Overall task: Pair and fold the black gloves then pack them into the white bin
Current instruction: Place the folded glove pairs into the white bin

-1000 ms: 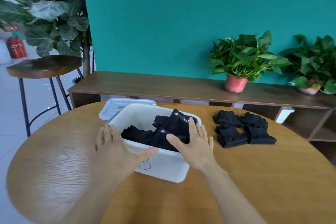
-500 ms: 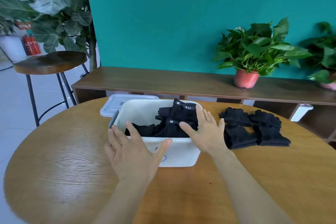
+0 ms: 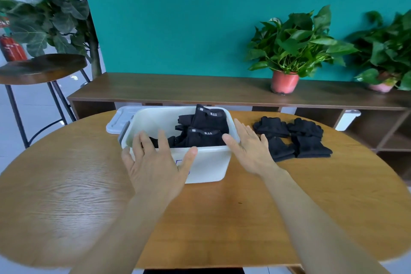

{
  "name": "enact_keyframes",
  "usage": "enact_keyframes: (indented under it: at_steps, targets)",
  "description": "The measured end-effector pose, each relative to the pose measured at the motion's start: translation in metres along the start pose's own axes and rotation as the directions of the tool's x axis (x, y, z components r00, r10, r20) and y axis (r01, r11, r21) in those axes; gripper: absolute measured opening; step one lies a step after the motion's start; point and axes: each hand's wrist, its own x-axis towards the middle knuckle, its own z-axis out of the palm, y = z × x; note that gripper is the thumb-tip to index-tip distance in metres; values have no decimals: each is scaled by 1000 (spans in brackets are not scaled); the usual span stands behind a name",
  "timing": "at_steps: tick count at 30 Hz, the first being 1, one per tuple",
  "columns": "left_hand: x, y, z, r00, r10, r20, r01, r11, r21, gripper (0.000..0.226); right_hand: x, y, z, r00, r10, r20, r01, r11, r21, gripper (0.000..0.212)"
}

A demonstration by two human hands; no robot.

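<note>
Though neither hand holds anything, both sit at the white bin (image 3: pixel 206 168): left hand (image 3: pixel 153 162) splayed over the near-left corner, thumb by the front rim; right hand (image 3: pixel 249 151) flat, fingers spread, at the near-right corner, between the bin and the pile on the table. Whether either palm touches the plastic cannot be told. Packed gloves (image 3: pixel 206 128): black, heaped toward the bin's right half, cuffs up, white lettering showing. Folded bundles (image 3: pixel 295 138): more black gloves, grouped close together on the round wooden table (image 3: pixel 222 218), just right of the bin. Lid (image 3: pixel 119 119) lies behind the bin's left end. Handling, as judged: knit fabric, light, soft, limp; no breakage risk and little slip, but a bundle will likely fall open if lifted by one edge. Best taken whole, fingers under and thumb over the fold, or pinched across the doubled cuff. Bin looks thin-walled and light, so it may slide when pushed.
</note>
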Motion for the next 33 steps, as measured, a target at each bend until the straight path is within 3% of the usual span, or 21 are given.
enact_keyframes:
  at_steps: [6,10,13,21,33]
  targets:
    - [-22,64,6,946,321,-51,-325,935,-140,87,-36,51,-17,994,105,-39,-105,994,14,83]
    - [-37,110,25,811,576,-102,-582,776,-242,61,-53,92,-28,984,163,-68,-163,987,-2,78]
    - [-43,143,38,739,674,-11,-645,703,-300,55,-60,125,-31,978,197,-66,-199,980,-30,69]
    - [-15,206,95,729,654,201,-591,750,-298,54,-46,193,-34,961,273,-37,-276,945,-176,61]
    - [55,266,179,685,551,476,-530,826,-193,55,51,270,-40,907,415,73,-358,849,-388,60]
